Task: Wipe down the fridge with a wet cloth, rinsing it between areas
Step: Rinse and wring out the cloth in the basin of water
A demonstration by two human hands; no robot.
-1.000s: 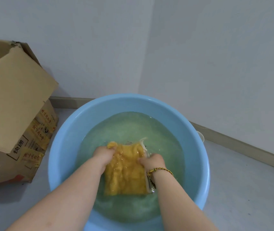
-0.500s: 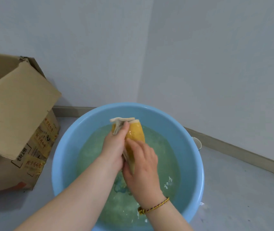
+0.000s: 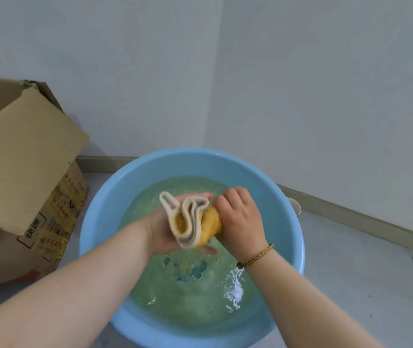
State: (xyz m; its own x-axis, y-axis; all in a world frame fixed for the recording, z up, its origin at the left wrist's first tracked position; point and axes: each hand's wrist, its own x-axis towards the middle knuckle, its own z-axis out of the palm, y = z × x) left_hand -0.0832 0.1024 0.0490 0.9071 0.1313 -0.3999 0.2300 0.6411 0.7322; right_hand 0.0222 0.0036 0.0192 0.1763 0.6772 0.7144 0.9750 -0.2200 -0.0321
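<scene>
A yellow cloth point(image 3: 210, 223) with a cream edge is bunched up above the water in a light blue basin point(image 3: 105, 204). My left hand point(image 3: 160, 228) holds its left end, where the folded cream border sticks out. Over the right end my right hand point(image 3: 240, 219) has its fingers curled, a braided bracelet on that wrist. Both hands hold the cloth above the rippled, greenish water. The fridge is not in view.
An open cardboard box point(image 3: 22, 177) stands on the floor at the left, close to the basin. White walls meet in a corner point(image 3: 215, 96) just behind the basin. Grey floor point(image 3: 363, 272) stretches to the right.
The cloth lay spread in the water under both hands. It has come up out of the water and been bunched, and my hands have turned so it now lies crosswise between them.
</scene>
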